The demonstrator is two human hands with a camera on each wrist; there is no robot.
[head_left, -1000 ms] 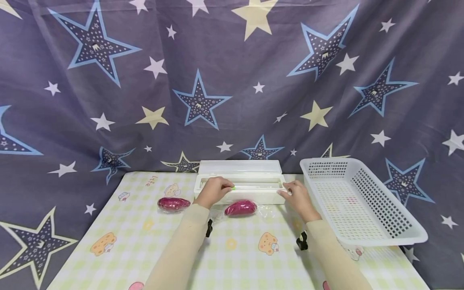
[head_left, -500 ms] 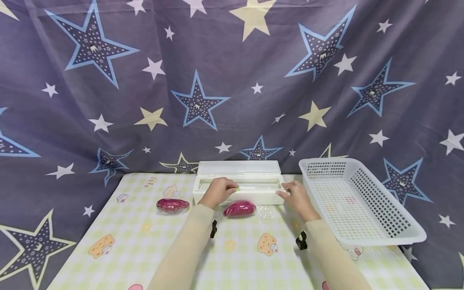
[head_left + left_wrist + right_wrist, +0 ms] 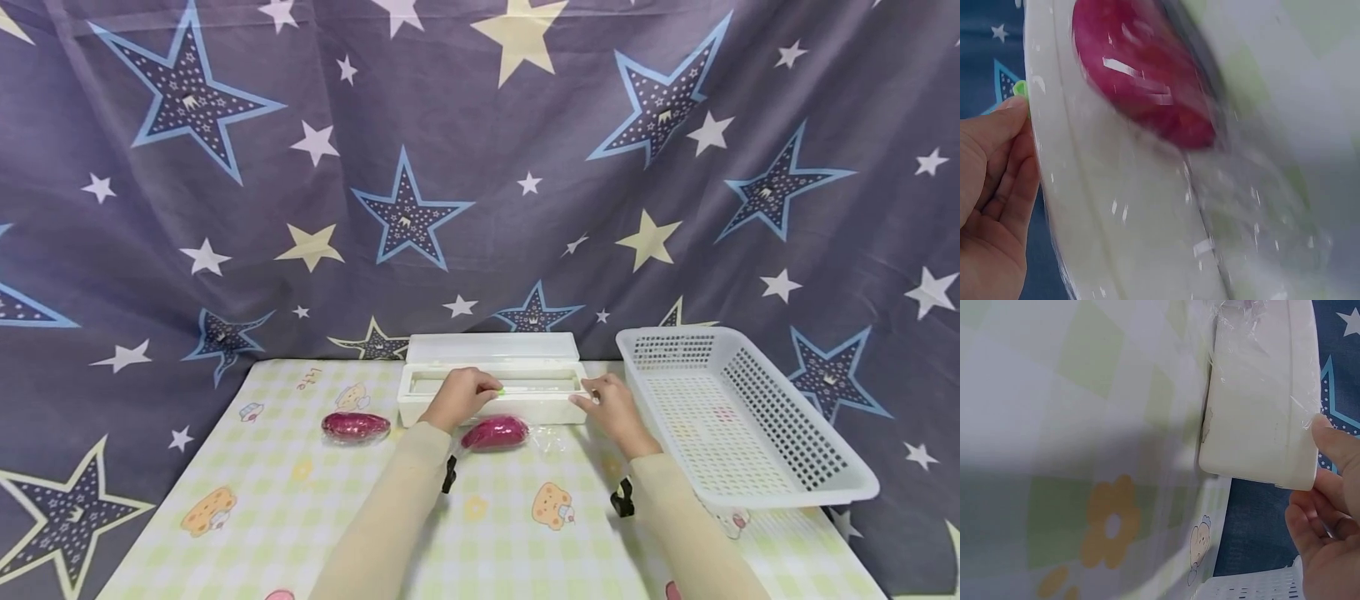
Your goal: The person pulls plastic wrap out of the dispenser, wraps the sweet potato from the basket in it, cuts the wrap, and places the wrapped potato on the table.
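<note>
A long white cling film dispenser box [image 3: 525, 410] stands at the back of the table, its lid [image 3: 491, 347] raised. My left hand [image 3: 457, 398] pinches the small green slide cutter [image 3: 1020, 89] on the box's front edge. At the box's right end, my right hand [image 3: 617, 410] grips the corner, thumb on the front edge and fingers around the end. In front of the box lies a purple-red elongated vegetable [image 3: 495, 432] on clear cling film [image 3: 1254, 206]; the film runs up the box's front in the left wrist view.
A second purple-red vegetable [image 3: 356, 426], wrapped in shiny film, lies left of the box. The large white perforated plastic basket [image 3: 750, 433] stands at the right, close to my right hand. A starry curtain [image 3: 420, 125] hangs behind the checkered table [image 3: 300, 533].
My left hand has slid rightward along the box's front edge with the green slide cutter. The right hand keeps its grip on the right end. The view has shifted slightly.
</note>
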